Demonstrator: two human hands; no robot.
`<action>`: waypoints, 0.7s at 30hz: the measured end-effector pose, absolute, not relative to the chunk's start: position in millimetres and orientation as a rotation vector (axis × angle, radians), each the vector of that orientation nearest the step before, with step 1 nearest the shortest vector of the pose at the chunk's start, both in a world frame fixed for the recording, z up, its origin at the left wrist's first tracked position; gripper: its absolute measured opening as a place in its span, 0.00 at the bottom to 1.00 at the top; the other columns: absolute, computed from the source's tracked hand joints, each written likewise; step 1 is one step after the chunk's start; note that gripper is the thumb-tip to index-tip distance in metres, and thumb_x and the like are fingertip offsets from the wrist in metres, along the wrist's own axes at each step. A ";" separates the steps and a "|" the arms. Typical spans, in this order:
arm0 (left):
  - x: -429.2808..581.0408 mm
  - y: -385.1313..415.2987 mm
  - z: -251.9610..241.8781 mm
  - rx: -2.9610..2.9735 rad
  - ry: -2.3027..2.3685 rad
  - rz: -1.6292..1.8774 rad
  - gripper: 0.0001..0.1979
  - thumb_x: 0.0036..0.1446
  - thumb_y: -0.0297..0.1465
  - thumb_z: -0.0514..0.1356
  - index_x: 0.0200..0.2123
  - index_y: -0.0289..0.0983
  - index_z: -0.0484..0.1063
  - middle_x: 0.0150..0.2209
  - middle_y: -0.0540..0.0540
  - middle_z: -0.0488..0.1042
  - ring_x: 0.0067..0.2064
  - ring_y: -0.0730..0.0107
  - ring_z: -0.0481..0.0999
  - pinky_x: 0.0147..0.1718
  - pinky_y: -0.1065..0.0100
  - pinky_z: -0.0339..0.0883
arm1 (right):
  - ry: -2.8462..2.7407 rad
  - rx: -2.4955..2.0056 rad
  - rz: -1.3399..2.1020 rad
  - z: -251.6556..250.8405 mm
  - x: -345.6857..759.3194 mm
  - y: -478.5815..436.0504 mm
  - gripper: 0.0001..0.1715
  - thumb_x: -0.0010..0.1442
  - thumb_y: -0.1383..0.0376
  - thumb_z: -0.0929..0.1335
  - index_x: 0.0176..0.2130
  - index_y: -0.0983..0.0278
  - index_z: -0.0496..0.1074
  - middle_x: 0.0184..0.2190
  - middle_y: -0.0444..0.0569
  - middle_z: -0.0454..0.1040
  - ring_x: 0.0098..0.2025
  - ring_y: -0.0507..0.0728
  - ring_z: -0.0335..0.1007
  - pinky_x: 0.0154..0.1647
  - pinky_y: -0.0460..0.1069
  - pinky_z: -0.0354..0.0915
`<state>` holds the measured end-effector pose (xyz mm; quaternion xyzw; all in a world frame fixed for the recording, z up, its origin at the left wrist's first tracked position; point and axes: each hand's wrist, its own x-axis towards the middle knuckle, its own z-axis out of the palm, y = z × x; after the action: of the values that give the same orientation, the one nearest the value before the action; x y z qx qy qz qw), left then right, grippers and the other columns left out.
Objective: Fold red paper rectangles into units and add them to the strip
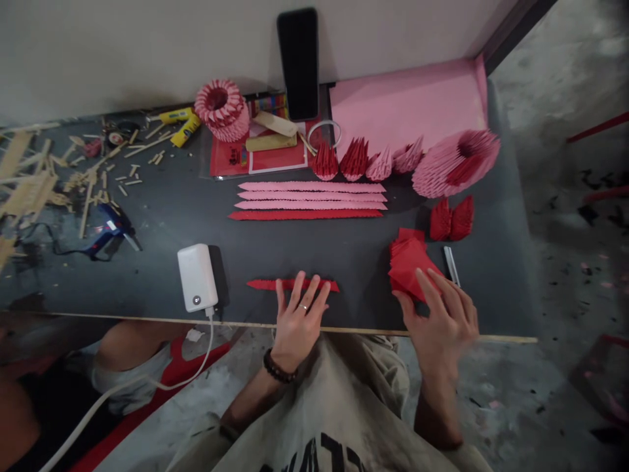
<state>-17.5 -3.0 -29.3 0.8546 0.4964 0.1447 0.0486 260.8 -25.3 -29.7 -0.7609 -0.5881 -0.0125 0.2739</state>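
My left hand lies with fingers spread over a short red folded-paper strip, pressing it to the dark table. At the right, my right hand reaches over a loose pile of red paper pieces. Its thumb and fingers are apart and touch the pile's near side; whether a piece is pinched is not visible. Above the left hand lie several pink strips and one longer red strip, set out parallel. A silver utility knife rests beside the pile.
Folded-paper models and a pink paper vase stand towards the back. A phone leans on the wall. A white power bank trails a cable over the edge. Wood scraps and a glue gun lie left, near another person's knee.
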 end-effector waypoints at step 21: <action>5.0 -8.6 -4.5 2.121 1.217 0.981 0.19 0.68 0.29 0.65 0.61 0.43 0.77 0.38 0.44 0.85 0.38 0.63 0.85 0.39 0.63 0.82 | -2.013 -1.603 0.077 -26.4 219.5 -68.2 0.30 0.59 0.63 0.78 0.56 0.34 0.78 0.48 0.35 0.86 0.44 0.62 0.87 0.34 0.54 0.78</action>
<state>5.0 -8.6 -4.5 0.7793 0.4473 0.3603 0.2506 219.5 -68.2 -26.4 -0.5978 -0.7506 0.0286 0.2800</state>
